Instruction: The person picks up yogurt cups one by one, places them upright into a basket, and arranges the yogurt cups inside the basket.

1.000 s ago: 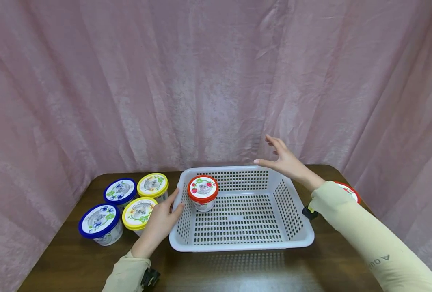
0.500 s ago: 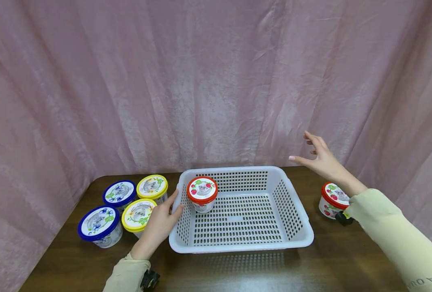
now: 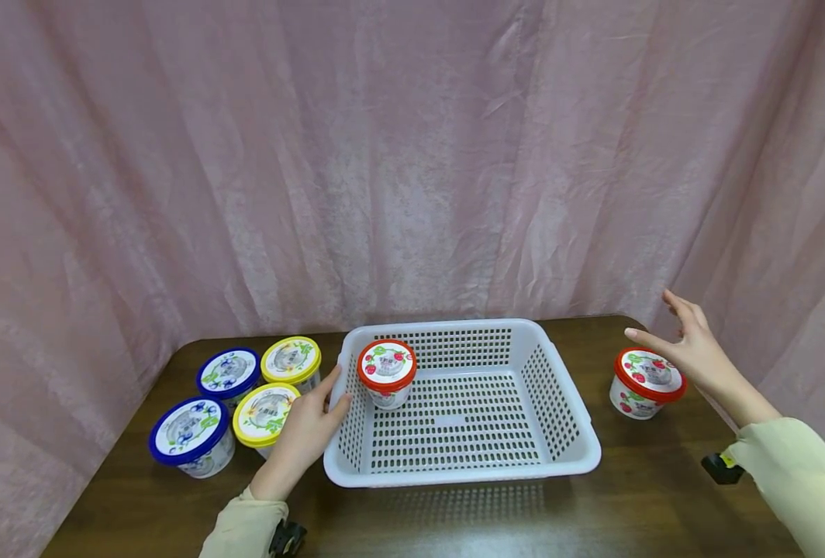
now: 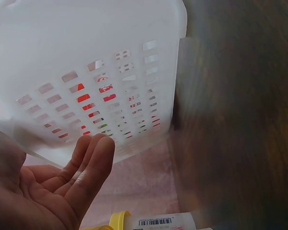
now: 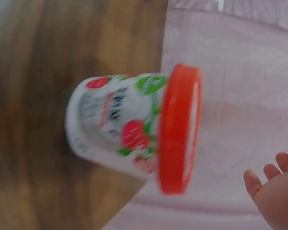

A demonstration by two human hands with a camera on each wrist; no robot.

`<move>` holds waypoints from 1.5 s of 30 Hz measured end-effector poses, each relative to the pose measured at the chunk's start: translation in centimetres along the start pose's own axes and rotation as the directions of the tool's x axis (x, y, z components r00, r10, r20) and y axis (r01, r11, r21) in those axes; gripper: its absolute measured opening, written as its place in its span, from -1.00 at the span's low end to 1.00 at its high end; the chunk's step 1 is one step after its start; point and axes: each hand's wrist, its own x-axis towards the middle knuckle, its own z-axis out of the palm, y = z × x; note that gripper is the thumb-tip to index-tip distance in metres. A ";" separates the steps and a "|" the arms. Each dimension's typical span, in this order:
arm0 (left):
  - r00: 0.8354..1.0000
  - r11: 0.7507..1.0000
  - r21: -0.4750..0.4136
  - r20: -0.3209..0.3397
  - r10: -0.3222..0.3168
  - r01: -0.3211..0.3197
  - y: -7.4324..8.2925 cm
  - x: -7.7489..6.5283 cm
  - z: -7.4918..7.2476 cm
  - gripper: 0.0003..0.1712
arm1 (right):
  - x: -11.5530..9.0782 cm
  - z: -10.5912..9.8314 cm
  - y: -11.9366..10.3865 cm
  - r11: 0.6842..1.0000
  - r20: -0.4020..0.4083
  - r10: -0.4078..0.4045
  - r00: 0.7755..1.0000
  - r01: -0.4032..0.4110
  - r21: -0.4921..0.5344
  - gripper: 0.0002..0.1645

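At the left end of the white plastic basket point(image 3: 454, 473), my left hand point(image 3: 308, 434) holds the rim. In the left wrist view its fingers point(image 4: 93, 167) lie against the slotted outer wall. Inside the basket, near that end, stands a red-lidded tub point(image 3: 387, 372) with berries on its lid. My right hand point(image 3: 699, 356) hovers just above and behind a second red-lidded tub point(image 3: 646, 381), thumb and fingers spread with nothing between them. The right wrist view shows this tub's strawberry-printed side close up, with the fingertips beyond the lid.
Left of the basket stand two blue-lidded tubs point(image 3: 191, 435) and two yellow-lidded tubs point(image 3: 266, 415), the front yellow one partly behind my left hand. All stand on a dark wooden table point(image 3: 510, 519). A pink curtain point(image 3: 412, 170) hangs behind it.
My right hand has moved right, from over the basket's far right corner to above the right-hand red-lidded tub, which now shows fully. The left hand and the basket stay in place.
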 end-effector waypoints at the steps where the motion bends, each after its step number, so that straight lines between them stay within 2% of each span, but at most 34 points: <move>1: 1.000 1.000 0.001 -0.001 -0.003 0.003 -0.1 0.0 0.0 -0.29 | -0.2 0.0 0.4 1.000 -0.005 0.004 1.000 -0.004 -0.002 0.27; 8: 1.000 1.000 0.007 -0.010 -0.002 0.002 -0.2 -0.2 0.0 -0.29 | -1.8 1.3 3.2 1.000 -0.025 0.001 1.000 -0.002 -0.030 0.24; 18: 1.000 1.000 -0.017 0.008 -0.009 0.009 0.1 -0.2 0.0 -0.30 | -3.5 2.8 5.2 0.999 -0.047 0.024 0.999 -0.023 0.033 0.21; 23: 1.000 1.000 -0.013 0.005 -0.008 0.008 0.2 -0.2 0.0 -0.30 | -4.2 3.8 5.9 0.998 -0.080 0.035 0.996 -0.030 0.063 0.23; 29: 0.999 0.999 0.035 -0.024 0.027 -0.026 0.1 0.0 0.0 -0.33 | -4.6 4.6 6.3 0.994 -0.084 0.083 0.993 -0.076 0.080 0.32; 34: 1.000 1.000 0.026 -0.012 0.015 -0.015 0.0 0.0 0.0 -0.33 | -4.6 4.9 6.7 0.992 -0.080 0.102 0.992 -0.096 0.081 0.34; 45: 1.000 1.000 0.015 -0.005 0.006 -0.006 0.0 0.0 0.0 -0.31 | -4.9 5.3 7.1 0.960 -0.057 0.178 0.982 -0.161 0.228 0.35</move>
